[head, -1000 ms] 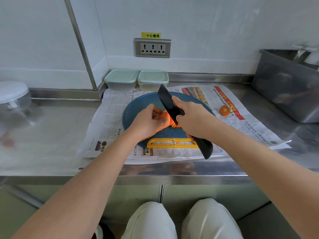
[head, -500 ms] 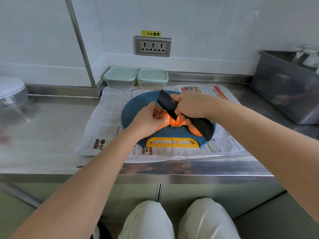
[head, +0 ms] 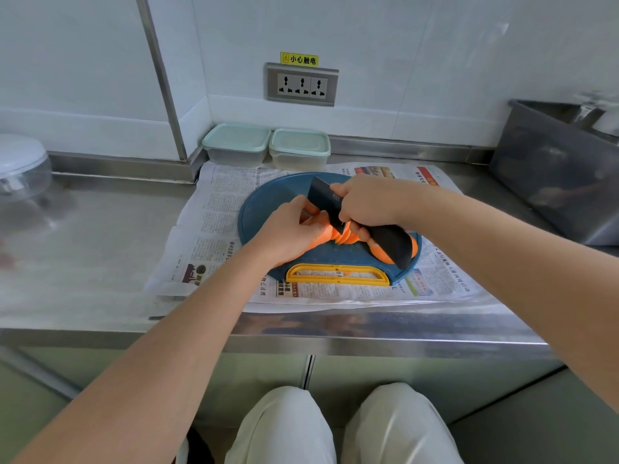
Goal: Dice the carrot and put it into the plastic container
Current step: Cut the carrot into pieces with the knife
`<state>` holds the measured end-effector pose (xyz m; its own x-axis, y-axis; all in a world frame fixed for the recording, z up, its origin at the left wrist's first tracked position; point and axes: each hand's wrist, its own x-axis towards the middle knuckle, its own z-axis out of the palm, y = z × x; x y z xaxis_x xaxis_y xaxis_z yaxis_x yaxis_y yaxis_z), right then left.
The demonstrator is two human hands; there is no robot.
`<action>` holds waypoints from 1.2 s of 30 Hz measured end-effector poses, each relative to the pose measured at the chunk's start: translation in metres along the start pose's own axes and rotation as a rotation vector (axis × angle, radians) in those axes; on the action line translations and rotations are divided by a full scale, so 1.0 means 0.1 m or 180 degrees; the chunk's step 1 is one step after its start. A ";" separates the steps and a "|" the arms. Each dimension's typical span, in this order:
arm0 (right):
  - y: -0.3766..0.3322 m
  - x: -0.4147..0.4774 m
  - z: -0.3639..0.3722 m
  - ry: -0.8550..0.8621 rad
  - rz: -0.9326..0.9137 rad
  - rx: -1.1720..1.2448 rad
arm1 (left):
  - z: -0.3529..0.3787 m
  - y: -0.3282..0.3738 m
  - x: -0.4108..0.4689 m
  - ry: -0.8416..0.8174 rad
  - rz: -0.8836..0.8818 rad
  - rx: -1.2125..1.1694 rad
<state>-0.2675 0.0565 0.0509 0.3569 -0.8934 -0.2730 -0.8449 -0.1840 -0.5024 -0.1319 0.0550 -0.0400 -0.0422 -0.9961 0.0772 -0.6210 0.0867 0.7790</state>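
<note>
An orange carrot point(head: 346, 237) lies on a round blue cutting board point(head: 268, 202) with a yellow handle point(head: 338, 274). Several slices fan out under the knife, and more carrot point(head: 382, 256) shows at the board's right edge. My left hand point(head: 289, 231) holds the carrot's left part with curled fingers. My right hand point(head: 366, 204) grips a black knife point(head: 326, 204), its blade down in the carrot beside my left fingers. Two lidded plastic containers point(head: 236, 144) point(head: 299, 149) stand behind the board against the wall.
Newspaper point(head: 214, 209) covers the steel counter point(head: 100, 229) under the board. A clear domed container with a white lid point(head: 20, 169) sits at the far left. A dark grey bin point(head: 556, 169) stands at the right. A wall socket point(head: 301, 83) is above the containers.
The knife came down from a raised tilt into the carrot and now cuts slices next to my left fingers. The view shifted slightly; the carrot end on the newspaper is hidden behind my right arm.
</note>
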 end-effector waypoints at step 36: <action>0.37 -0.08 0.46 0.0800 0.0099 0.0651 | 0.00 -0.09 -0.15 0.0187 0.0137 0.0188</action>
<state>-0.2834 0.0759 -0.0031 0.2011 -0.9752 -0.0926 -0.7472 -0.0916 -0.6582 -0.1253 0.0696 -0.0483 -0.0249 -0.9887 0.1477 -0.6646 0.1268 0.7363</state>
